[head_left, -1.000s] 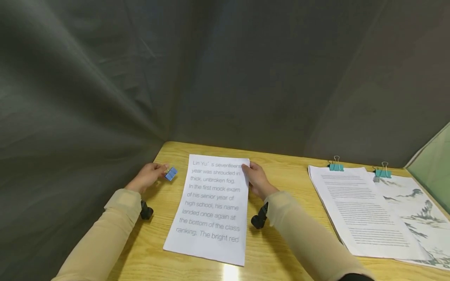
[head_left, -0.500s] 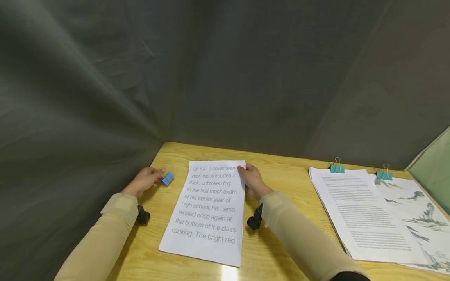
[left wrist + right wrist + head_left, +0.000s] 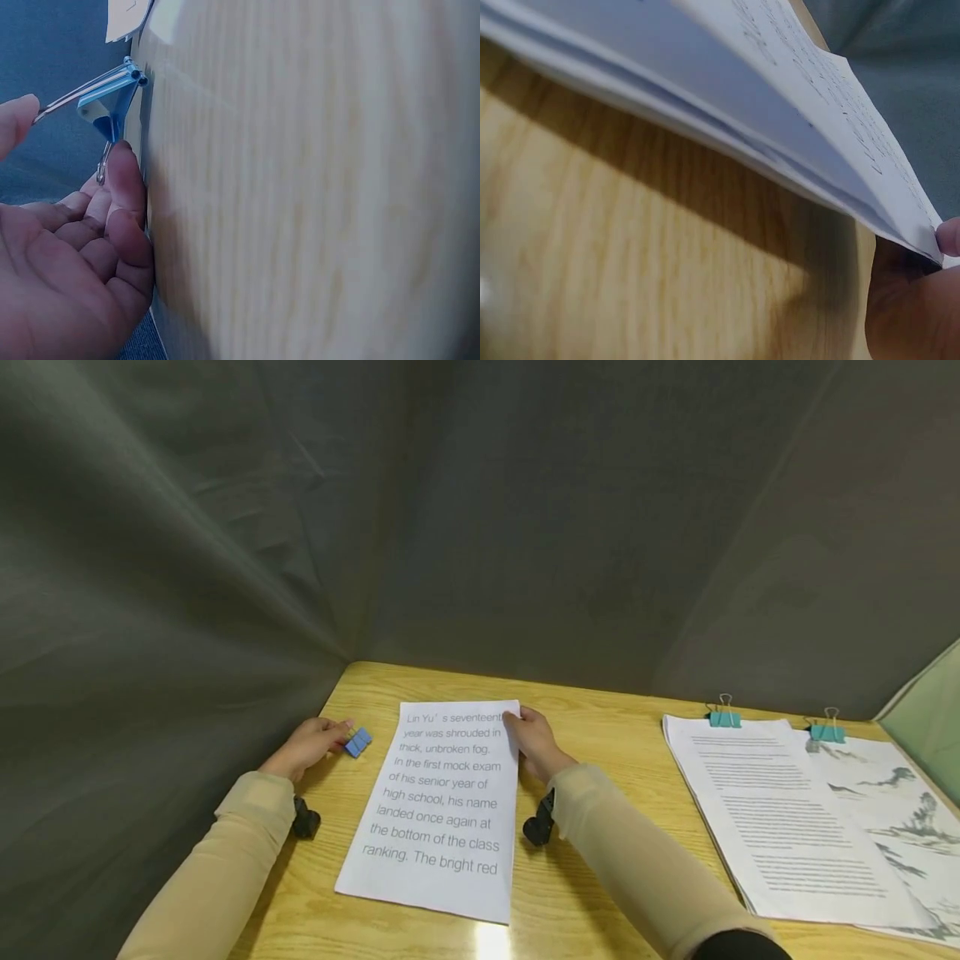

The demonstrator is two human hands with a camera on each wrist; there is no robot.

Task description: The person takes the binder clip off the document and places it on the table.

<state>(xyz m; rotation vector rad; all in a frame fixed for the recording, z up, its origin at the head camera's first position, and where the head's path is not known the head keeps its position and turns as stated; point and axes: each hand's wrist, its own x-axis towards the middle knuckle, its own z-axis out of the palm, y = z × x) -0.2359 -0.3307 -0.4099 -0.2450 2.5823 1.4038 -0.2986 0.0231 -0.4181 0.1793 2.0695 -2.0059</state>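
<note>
Left hand (image 3: 306, 746) pinches blue clip (image 3: 357, 742) at 9 o'clock of paper stack (image 3: 438, 806); right hand (image 3: 534, 743) pinches stack's 1 o'clock corner.

- Well right of where we grip, two paper stacks (image 3: 780, 818) lie overlapping on the wooden table (image 3: 600, 727), each under a teal binder clip (image 3: 724, 718).
- Dark curtain (image 3: 225, 527) behind.

bare table (image 3: 600, 735) between printed sheets (image 3: 442, 802) and clipped stacks (image 3: 780, 818)
</note>
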